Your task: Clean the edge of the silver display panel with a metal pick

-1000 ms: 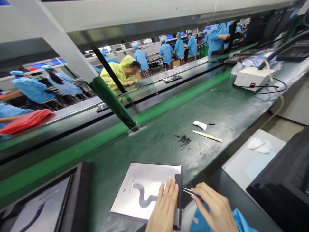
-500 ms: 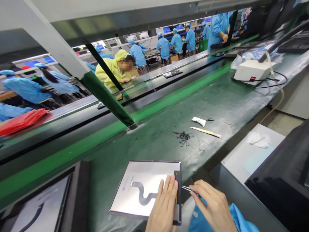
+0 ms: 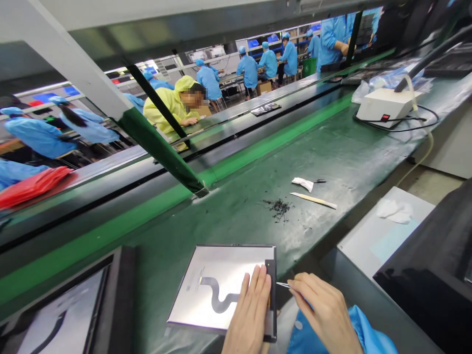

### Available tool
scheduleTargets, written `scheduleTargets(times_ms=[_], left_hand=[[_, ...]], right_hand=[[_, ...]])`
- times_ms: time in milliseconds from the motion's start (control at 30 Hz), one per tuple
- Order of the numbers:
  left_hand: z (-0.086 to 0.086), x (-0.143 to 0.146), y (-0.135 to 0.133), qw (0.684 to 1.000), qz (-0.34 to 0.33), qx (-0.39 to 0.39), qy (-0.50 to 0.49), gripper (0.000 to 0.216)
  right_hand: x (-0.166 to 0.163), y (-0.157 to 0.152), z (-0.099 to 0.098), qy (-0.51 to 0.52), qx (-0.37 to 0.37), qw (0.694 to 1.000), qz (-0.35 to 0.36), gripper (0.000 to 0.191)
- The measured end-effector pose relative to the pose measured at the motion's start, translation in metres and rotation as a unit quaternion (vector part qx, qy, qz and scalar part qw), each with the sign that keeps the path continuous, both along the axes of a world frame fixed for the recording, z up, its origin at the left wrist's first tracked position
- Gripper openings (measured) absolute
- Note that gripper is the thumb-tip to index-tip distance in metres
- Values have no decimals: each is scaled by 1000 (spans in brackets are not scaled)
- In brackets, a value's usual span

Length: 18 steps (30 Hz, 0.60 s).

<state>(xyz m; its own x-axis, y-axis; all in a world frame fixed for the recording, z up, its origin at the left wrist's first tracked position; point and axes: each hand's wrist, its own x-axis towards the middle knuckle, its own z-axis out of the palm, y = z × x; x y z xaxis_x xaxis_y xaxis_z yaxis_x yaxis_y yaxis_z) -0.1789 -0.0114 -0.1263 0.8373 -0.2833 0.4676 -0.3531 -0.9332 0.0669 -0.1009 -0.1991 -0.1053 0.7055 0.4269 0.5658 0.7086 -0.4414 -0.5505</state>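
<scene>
Display panel (image 3: 221, 268): silvery back, grey S-curved ribbon (image 3: 217, 296), black strip (image 3: 272, 273) on right edge; flat at near edge of green bench (image 3: 332, 147) | left hand (image 3: 250, 314): open, fingers flat on panel | right hand (image 3: 320, 309): pinching tweezers (image 3: 283, 284), tips beside strip

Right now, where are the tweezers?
Head view, bottom right of centre: the tweezers are pinched in the right hand, tips at the dark strip on the right edge of the silver panel, beside the left hand.
</scene>
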Motion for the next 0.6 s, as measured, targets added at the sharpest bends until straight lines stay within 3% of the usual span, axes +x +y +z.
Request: scheduleTargets(times_ms=[200, 433, 600], left_hand=[[4, -3, -5, 999, 15, -15, 45, 68], [-7, 1, 0, 1000, 11, 3, -1, 65], [-4, 1, -1, 1000, 12, -4, -21, 65]], right_hand=[[2, -1, 2, -47, -25, 999, 9, 29], [0, 4, -3, 114, 69, 991, 17, 30], [-1, 2, -5, 114, 82, 990, 3, 27]])
